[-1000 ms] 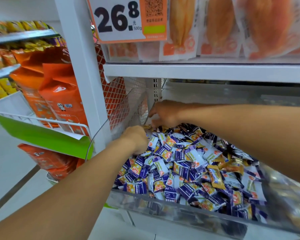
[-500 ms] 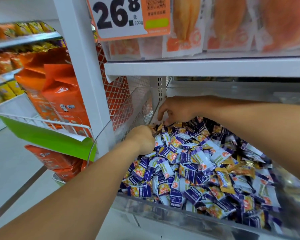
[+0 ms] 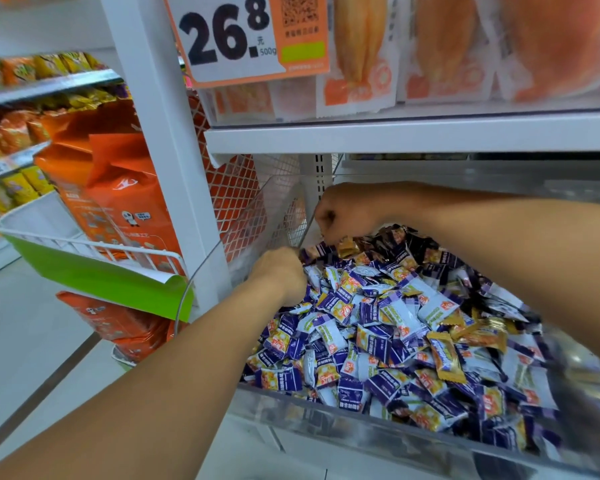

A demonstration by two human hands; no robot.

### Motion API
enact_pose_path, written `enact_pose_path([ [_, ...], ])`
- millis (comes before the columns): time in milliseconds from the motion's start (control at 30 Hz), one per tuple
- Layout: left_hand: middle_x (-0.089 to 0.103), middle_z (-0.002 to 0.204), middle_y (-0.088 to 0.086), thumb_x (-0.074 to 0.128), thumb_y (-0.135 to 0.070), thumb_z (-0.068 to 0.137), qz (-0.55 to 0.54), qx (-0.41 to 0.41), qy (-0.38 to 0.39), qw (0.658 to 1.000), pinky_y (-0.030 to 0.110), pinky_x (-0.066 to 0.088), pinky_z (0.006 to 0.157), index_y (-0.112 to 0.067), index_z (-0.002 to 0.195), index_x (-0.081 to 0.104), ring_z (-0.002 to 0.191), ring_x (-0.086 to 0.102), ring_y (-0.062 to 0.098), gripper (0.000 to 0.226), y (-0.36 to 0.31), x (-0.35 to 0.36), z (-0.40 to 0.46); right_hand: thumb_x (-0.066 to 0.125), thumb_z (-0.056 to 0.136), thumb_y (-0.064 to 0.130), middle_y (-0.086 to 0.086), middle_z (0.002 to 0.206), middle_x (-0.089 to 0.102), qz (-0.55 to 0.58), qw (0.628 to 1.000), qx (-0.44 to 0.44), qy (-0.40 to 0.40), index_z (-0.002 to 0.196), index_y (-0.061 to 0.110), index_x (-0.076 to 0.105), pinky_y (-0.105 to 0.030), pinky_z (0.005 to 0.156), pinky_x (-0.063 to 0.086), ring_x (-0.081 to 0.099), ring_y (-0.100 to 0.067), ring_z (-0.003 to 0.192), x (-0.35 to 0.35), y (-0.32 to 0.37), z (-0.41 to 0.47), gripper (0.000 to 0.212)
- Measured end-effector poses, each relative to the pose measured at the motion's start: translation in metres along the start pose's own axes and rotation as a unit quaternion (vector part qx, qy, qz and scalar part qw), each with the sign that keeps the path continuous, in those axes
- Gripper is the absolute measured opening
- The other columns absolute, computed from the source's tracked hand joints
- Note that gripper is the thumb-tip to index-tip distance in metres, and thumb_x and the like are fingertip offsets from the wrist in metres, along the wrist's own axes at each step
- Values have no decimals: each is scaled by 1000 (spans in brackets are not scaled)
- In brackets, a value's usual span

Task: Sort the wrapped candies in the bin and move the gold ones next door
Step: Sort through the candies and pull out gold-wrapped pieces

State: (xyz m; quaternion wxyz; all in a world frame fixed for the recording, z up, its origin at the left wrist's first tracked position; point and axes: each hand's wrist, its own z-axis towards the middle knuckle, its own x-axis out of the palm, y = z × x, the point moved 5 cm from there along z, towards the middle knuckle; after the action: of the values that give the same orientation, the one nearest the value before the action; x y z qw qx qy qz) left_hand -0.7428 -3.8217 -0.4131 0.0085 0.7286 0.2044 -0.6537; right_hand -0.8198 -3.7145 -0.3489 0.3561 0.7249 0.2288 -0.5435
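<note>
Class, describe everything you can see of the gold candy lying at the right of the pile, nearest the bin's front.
The gold candy is a small pillow-shaped sweet in a shiny gold wrapper, with a blue-and-white printed panel along its middle and crimped ends. It lies flat but turned diagonally on top of the purple-and-white candies, resting on them. Other gold wrappers lie just behind it. Neither hand touches it.
</note>
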Motion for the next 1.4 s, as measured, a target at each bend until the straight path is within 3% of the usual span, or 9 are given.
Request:
enact_pose_path([
  [100,64,114,12,58,-15,98,-18,17,25,999,29,44,69,-12,122,60,95,63,31,25,-2,1,-1,63,91,12,2,57,44,143,989,39,11,61,18,51,-24,51,41,44,-7,42,-7,-9,-11,32],
  [233,65,109,7,61,-9,94,-59,29,8,998,31,51,75,-15,94,61,97,64,29,7,-2,1,-1,61,91,6,5,44,32,202,976,73,44,58,16,46,-15,37,26,26,-11,36,-4,-14,-23,38],
  [467,43,65,4,60,-9,97,-23,-5,10,1000,29,37,56,-10,60,44,55,42,16,40,5,1,0,76,80,1,-4,53,41,145,982,111,49,67,12,45,-21,39,38,34,-14,35,-17,-23,-28,36],
  [633,51,71,7,43,-25,105,-129,64,-109,984,30,32,53,-16,71,47,60,49,22,36,-11,-37,-27,71,89,4,-12,75,62,200,972,102,66,106,18,62,-17,34,33,30,-10,38,-17,-19,-29,23],
  [733,55,70,5,38,-32,106,-162,88,-92,979,30,34,54,-17,72,46,60,50,19,38,-14,-46,-49,60,99,15,-5,67,56,215,969,97,70,115,11,68,-13,33,30,27,-7,32,-12,-14,-30,19],
  [933,71,83,12,40,-29,105,-224,61,-15,972,29,37,54,-5,97,58,52,48,17,32,10,-37,-59,78,75,57,-3,58,60,151,981,111,-45,71,12,76,-28,58,54,51,-18,53,-5,-14,-3,46],
  [1067,68,82,7,41,-20,106,-194,84,-44,976,25,38,52,-12,100,60,52,48,12,21,14,-39,-62,77,86,29,0,79,74,100,989,18,-104,92,11,79,-24,69,46,61,-9,65,-8,0,3,19],
  [1200,64,89,14,40,-9,102,-199,82,-51,975,31,39,56,-12,106,57,65,50,23,17,17,-41,-64,65,96,29,-7,127,66,-36,999,-2,-7,127,11,67,-26,88,47,62,-22,109,32,16,33,36],
  [1400,52,76,5,40,-30,104,-31,88,-39,995,27,34,60,-12,78,48,70,48,20,32,10,-31,-72,67,94,37,-1,105,67,-149,988,-13,49,116,8,70,-27,77,44,61,-24,95,46,24,56,37],
])
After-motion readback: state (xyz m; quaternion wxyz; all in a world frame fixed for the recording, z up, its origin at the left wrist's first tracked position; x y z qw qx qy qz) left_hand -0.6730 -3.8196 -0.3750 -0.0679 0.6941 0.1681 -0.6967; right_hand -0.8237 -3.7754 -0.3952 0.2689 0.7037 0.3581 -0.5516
